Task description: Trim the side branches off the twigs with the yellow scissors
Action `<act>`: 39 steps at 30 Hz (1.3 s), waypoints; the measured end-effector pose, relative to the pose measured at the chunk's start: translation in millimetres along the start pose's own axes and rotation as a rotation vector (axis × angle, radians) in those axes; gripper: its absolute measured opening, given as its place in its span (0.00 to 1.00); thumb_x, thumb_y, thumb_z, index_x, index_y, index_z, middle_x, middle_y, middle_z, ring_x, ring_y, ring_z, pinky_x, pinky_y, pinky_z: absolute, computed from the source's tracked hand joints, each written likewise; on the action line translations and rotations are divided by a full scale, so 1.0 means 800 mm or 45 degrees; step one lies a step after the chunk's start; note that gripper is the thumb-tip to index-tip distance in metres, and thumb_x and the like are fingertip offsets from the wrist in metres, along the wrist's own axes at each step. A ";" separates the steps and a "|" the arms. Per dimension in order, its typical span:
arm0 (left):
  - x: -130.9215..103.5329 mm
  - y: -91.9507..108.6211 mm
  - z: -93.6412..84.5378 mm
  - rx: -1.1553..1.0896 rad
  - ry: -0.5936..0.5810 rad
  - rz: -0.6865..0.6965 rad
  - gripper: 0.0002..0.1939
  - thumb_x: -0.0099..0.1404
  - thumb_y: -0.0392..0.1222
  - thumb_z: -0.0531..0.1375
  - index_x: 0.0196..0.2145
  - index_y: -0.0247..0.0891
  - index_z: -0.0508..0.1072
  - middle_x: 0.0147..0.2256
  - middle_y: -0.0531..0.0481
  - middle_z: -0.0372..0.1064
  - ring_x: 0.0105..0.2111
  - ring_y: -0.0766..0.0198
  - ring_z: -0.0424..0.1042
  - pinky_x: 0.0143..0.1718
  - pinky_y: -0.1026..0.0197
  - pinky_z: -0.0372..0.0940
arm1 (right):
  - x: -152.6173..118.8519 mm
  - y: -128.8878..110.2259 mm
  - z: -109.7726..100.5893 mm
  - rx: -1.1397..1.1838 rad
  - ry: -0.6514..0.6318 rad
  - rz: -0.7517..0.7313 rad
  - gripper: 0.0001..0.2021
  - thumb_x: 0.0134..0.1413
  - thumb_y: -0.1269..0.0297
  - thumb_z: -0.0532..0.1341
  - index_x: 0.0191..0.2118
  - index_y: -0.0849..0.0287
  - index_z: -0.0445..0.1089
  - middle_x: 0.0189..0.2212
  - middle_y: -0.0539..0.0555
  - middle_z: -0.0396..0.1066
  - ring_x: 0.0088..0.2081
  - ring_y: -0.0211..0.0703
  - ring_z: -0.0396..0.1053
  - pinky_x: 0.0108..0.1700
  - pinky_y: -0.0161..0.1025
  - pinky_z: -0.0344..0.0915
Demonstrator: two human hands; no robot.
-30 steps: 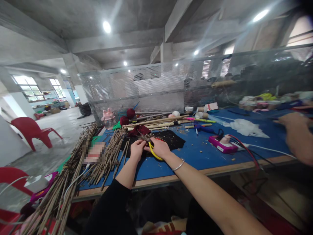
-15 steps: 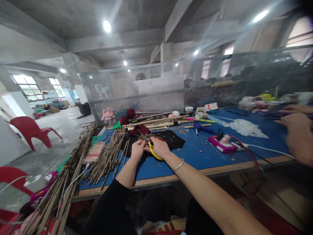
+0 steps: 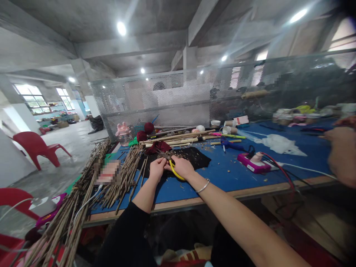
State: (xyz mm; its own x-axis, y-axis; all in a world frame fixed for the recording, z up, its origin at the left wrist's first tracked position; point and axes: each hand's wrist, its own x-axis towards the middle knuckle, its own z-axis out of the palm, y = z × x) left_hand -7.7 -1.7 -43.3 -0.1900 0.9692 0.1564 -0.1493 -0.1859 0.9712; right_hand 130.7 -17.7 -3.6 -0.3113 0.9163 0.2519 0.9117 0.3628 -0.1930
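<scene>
Yellow-handled cutters (image 3: 175, 171) in right hand (image 3: 181, 167); blades beside left fingers (image 3: 159, 163).

Looked like a craft workshop: held a long blue-topped worktable (image 3: 222, 185) from eight to three o'clock, bundled thin brown sticks (image 3: 78, 204) at eight, a grey perforated metal screen (image 3: 172, 100) at twelve, rough concrete beams (image 3: 133, 48) overhead.

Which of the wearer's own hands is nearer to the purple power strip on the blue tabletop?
Right. The right hand, on the yellow-handled tool, is left of the purple power strip; the left hand is farther left.
</scene>
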 end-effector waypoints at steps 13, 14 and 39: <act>-0.011 0.021 0.003 0.250 0.150 0.055 0.09 0.47 0.42 0.62 0.24 0.33 0.75 0.17 0.52 0.66 0.19 0.68 0.63 0.22 0.67 0.56 | 0.002 0.003 0.010 0.026 0.098 -0.059 0.30 0.46 0.35 0.49 0.44 0.57 0.60 0.39 0.59 0.69 0.42 0.50 0.67 0.39 0.39 0.59; -0.011 0.021 0.003 0.254 0.146 0.061 0.09 0.48 0.42 0.61 0.25 0.33 0.75 0.18 0.51 0.67 0.20 0.68 0.64 0.22 0.67 0.57 | 0.002 0.003 0.010 0.036 0.098 -0.069 0.29 0.47 0.35 0.48 0.44 0.57 0.60 0.39 0.59 0.69 0.42 0.50 0.67 0.39 0.39 0.59; -0.006 0.015 0.006 -0.250 0.014 -0.113 0.18 0.38 0.45 0.67 0.25 0.30 0.71 0.21 0.51 0.67 0.19 0.72 0.63 0.22 0.68 0.58 | 0.001 0.000 0.010 0.158 0.211 -0.071 0.30 0.46 0.40 0.56 0.49 0.58 0.59 0.42 0.60 0.66 0.45 0.49 0.64 0.44 0.41 0.58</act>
State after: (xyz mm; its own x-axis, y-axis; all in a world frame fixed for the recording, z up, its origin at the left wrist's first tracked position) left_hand -3.9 -7.4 -31.4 -0.1782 0.9816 0.0685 -0.3521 -0.1286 0.9271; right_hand 128.1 -15.9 -10.9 -0.3029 0.8574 0.4161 0.8510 0.4399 -0.2869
